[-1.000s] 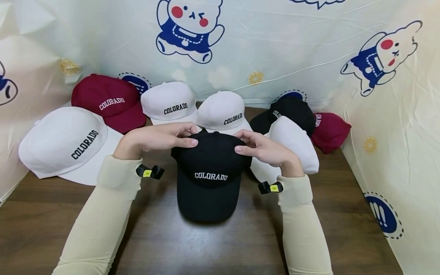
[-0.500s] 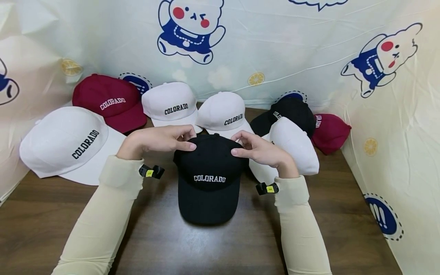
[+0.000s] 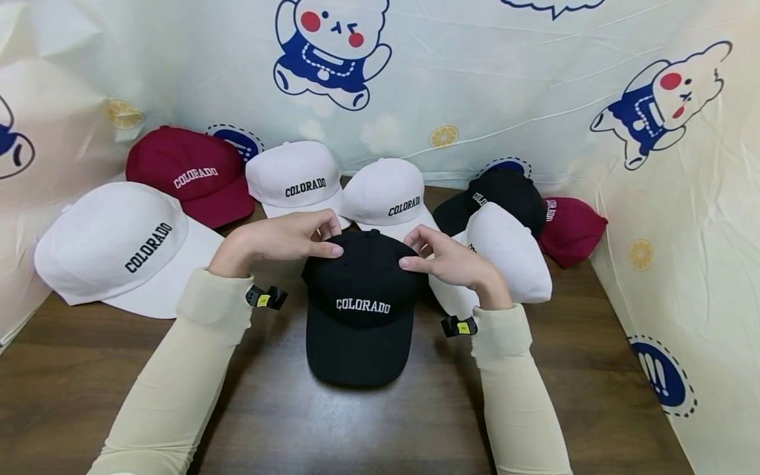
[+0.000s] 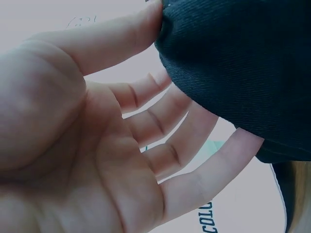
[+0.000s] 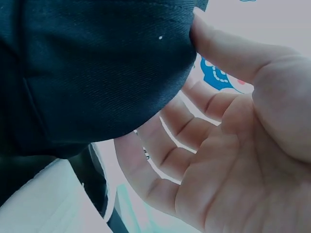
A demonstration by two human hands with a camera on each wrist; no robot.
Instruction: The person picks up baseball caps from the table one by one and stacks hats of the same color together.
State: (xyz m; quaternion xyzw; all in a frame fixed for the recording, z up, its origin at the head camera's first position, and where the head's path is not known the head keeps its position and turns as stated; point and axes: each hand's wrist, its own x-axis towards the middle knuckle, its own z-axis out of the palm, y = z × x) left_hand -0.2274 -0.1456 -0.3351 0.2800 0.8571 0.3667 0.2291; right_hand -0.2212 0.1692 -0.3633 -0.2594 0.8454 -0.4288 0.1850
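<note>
A black baseball cap [image 3: 363, 277] with white COLORADO lettering is in the middle of the head view, its brim toward me. My left hand [image 3: 282, 239] holds the upper left side of the crown, thumb on the front and fingers behind. On the opposite side my right hand [image 3: 454, 258] grips the crown the same way. In the left wrist view the left thumb [image 4: 121, 46] presses the dark cloth [image 4: 233, 63] while the fingertips go behind it. The right wrist view shows the right thumb [image 5: 228, 51] at the cap's edge, fingertips hidden behind the fabric.
Behind stand a maroon cap [image 3: 187, 168], two white caps [image 3: 293, 175] and another black cap [image 3: 513, 194]. A large white cap [image 3: 113, 244] lies left; a white cap [image 3: 510, 254] and a maroon cap [image 3: 570, 231] lie right. A printed curtain [image 3: 475, 79] encloses the wooden table [image 3: 350, 435].
Over the last second both hands have stayed on the black cap. The right hand has shifted slightly left, the left hand slightly right, with the cap nearly in the same place.
</note>
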